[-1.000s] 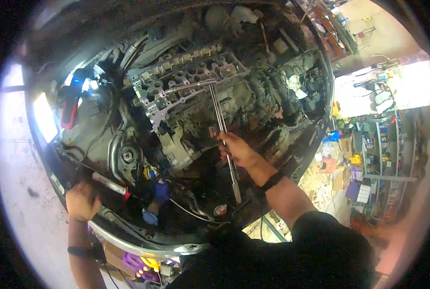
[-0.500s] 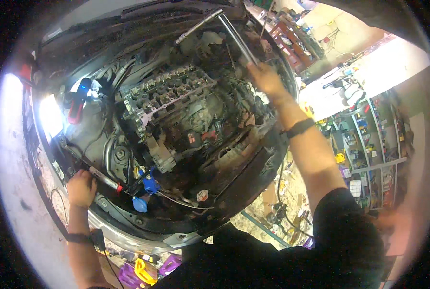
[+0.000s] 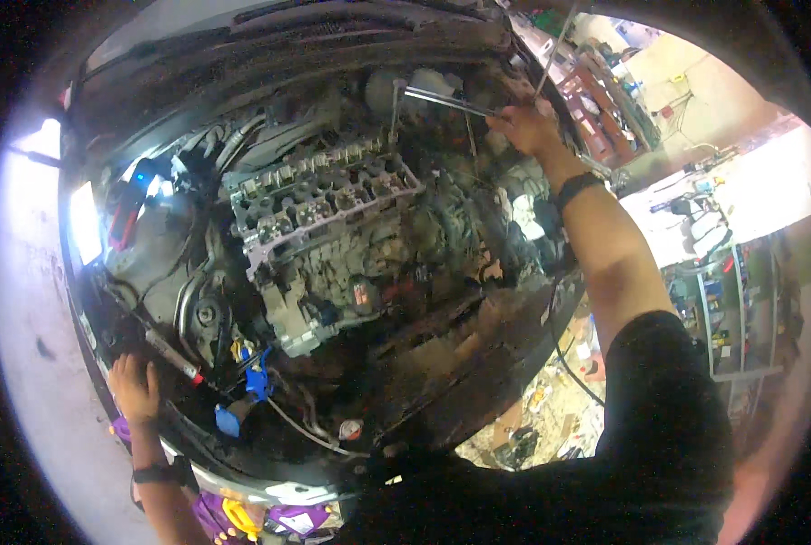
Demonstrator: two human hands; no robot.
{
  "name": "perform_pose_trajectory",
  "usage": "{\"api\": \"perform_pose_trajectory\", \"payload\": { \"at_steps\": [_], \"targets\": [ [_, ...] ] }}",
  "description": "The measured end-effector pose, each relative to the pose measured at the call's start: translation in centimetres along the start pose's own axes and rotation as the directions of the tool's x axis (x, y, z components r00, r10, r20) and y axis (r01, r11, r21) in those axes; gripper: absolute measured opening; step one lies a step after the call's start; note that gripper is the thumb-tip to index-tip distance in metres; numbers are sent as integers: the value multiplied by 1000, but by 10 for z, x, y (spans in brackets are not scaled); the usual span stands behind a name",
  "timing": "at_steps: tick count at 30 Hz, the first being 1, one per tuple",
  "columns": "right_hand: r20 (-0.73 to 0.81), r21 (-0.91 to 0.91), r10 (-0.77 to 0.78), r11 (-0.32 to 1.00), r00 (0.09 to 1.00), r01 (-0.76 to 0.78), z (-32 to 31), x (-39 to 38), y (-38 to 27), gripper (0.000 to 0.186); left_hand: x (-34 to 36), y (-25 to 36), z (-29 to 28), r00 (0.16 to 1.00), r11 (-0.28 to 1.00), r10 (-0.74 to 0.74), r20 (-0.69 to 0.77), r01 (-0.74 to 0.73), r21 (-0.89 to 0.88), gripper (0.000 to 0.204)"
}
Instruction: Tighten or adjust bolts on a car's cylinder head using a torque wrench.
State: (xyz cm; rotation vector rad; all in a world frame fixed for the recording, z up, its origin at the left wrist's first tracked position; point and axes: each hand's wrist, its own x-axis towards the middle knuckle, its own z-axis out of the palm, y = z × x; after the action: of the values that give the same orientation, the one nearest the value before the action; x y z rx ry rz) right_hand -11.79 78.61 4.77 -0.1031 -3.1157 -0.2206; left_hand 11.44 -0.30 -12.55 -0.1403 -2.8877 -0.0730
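By the ridged metal cylinder head (image 3: pixel 322 211): slender chrome socket wrench (image 3: pixel 448 100)
Right hand (image 3: pixel 525 129) gripped it; left hand (image 3: pixel 136 391) rested unclenched.

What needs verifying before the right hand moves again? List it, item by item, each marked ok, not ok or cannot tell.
1. Right hand gripping the long-handled wrench: ok, closed around the handle's outer end.
2. Extension bar on the wrench's head: ok, it hangs down from it.
3. Bar's lower end seated: cannot tell; it is by the far right corner of the cylinder head, too small to judge.
4. Left hand away from the wrench: ok, at far left near the white-and-red tube.
5. Light: ok, a bright glow shows beside the red lamp.
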Motion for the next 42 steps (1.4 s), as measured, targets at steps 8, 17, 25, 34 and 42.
{"api": "perform_pose_trajectory", "payload": {
  "at_steps": [8, 17, 25, 34, 42],
  "targets": [
    [181, 110, 43, 992, 983, -63, 38, 61, 17, 67, -12, -12, 10, 973, 987, -124, 193, 100, 125, 48],
    [154, 113, -159, 983, 975, 142, 78, 113, 48, 68, -41, -57, 31, 993, 985, 8, 118, -28, 170, 53],
    [28, 177, -251, 954, 968, 242, 125, 151, 82, 63, -8, -20, 21, 994, 996, 8, 105, -18, 92, 48],
    [73, 129, -362, 927, 929, 351, 121, 187, 95, 57, 341, 415, 57, 920, 599, 300, -253, -388, -701, 34],
    [25, 60, -371, 927, 928, 369, 139, 220, 79, 54, 514, 563, 102, 833, 887, 462, 303, -440, -144, 41]
  ]
}}
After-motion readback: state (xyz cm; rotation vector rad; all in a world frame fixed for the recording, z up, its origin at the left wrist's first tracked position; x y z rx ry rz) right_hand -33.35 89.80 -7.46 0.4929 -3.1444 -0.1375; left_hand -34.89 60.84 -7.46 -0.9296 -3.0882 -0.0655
